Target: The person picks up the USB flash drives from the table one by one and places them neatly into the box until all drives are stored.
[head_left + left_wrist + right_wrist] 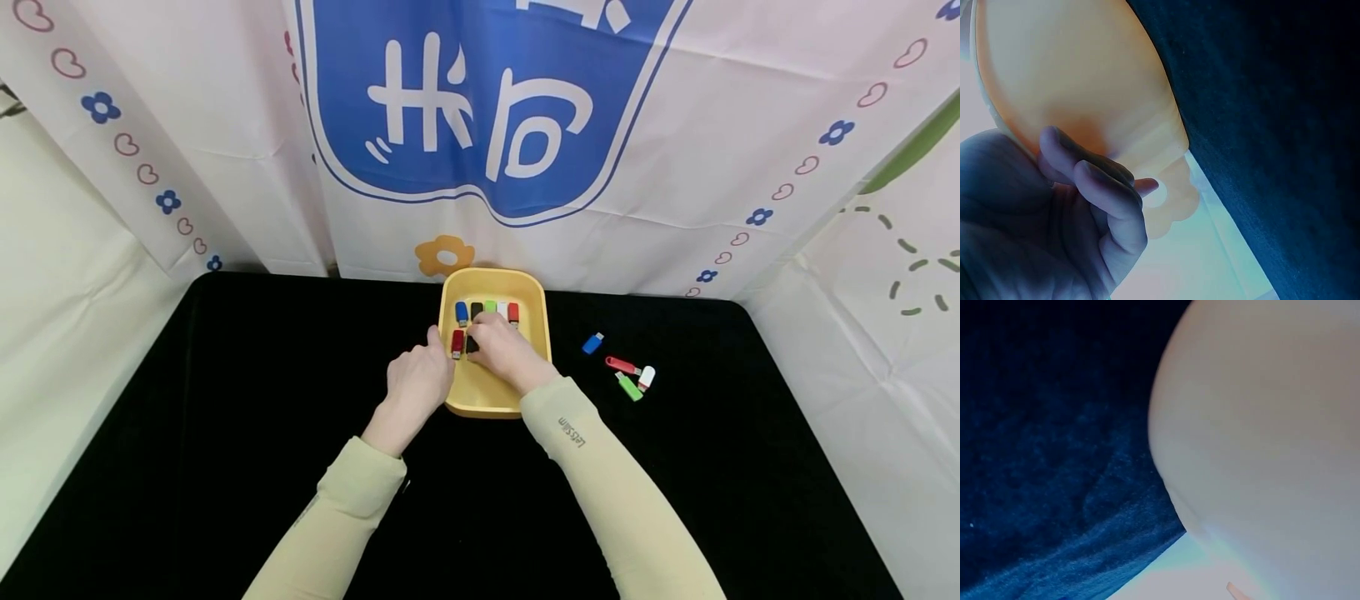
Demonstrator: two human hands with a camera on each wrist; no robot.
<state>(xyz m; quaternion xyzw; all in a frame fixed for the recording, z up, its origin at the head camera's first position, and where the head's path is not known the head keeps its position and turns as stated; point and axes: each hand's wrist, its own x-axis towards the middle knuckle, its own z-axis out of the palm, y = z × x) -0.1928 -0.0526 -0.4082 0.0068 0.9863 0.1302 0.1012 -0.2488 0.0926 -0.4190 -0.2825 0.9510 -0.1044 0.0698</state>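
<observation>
A yellow tray (480, 403) stands at the back of the black table. My left hand (422, 373) holds the tray's left rim; in the left wrist view its curled fingers (1110, 194) lie against the outer wall. Reaching in from the right, my right hand (506, 348) pinches a black USB stick (471, 343) low in the tray. Just left of that stick lies a red USB stick (457, 342). Behind them runs a row: blue stick (461, 313), black stick (477, 309), green stick (490, 306), white stick (502, 307), red stick (513, 312). My right hand overlaps part of this row.
Right of the tray lie a loose blue USB stick (592, 343), a red one (621, 365), a white one (647, 377) and a green one (629, 387), the last three bunched together. A printed white curtain (375, 242) hangs right behind the tray.
</observation>
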